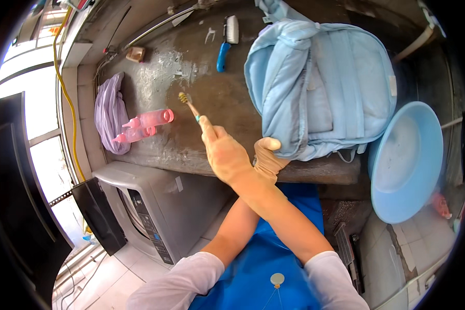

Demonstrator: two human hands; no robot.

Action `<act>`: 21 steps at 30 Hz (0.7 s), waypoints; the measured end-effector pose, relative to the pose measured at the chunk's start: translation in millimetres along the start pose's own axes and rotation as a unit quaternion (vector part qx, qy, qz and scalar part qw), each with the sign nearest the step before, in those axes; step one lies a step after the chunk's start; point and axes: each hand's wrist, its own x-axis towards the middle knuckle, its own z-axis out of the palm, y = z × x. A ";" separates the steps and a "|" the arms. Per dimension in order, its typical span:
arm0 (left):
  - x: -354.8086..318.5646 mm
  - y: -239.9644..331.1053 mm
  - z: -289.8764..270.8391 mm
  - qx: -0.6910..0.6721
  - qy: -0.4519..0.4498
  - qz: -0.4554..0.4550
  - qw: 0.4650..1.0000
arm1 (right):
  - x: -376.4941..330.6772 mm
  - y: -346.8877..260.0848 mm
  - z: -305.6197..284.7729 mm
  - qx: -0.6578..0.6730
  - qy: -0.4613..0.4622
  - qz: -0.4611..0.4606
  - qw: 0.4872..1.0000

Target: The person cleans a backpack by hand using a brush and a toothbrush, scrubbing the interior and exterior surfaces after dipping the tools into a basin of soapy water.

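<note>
Right hand (223,152) grips the toothbrush (193,109), fingers closed round the handle; bristle head free over the table (191,139), aimed at the far left corner, long axis slanting from near the front edge toward that corner. Light blue backpack (341,82) lies across the table's right part, to the right of the brush grip — bristles point away from it. Forearms cross, so the left hand (272,155) is nearer the bag: thumb over its front left corner, by the table's front edge, apparently pinching fabric, fingers hidden. Backpack's long axis unclear — bunched, folded fabric at its left side.
</note>
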 end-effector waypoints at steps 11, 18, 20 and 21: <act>-3.2 2.9 -31.8 -0.158 -0.087 -0.163 0.970 | -46.5 -13.8 -103.7 -0.005 -0.089 -0.007 0.996; 9.1 -9.3 -26.1 0.006 0.187 0.063 0.980 | -79.5 41.7 -242.3 0.084 0.020 0.310 0.947; 13.7 -12.5 -51.2 0.033 0.174 0.068 0.982 | -89.8 55.8 -248.1 0.039 -0.002 0.222 0.974; 15.4 -14.3 -64.3 0.045 0.169 0.072 0.982 | -91.9 63.1 -249.5 -0.013 -0.052 0.200 0.978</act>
